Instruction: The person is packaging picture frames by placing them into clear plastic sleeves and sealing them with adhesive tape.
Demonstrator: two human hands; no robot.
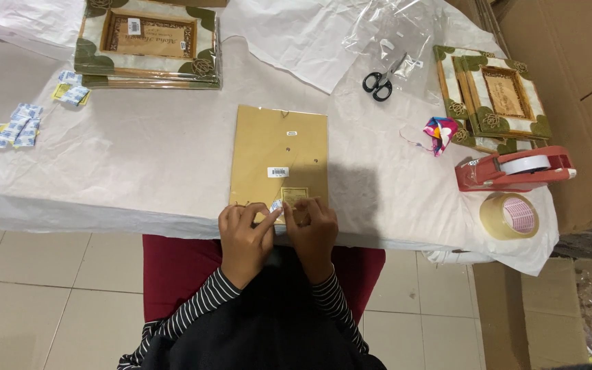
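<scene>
In the head view, a brown-backed picture frame (279, 159) is seen lying face down on the white paper-covered table (138, 157), its long axis running straight away from the person. Both hands are set at its near edge: the left hand (244, 236) and the right hand (312, 229) are brought together, fingertips pinching a small white-and-blue packet (276, 205) between them, just over the frame's near end. The packet is met about equally by both hands. More such packets (16, 127) are scattered well apart, far left.
</scene>
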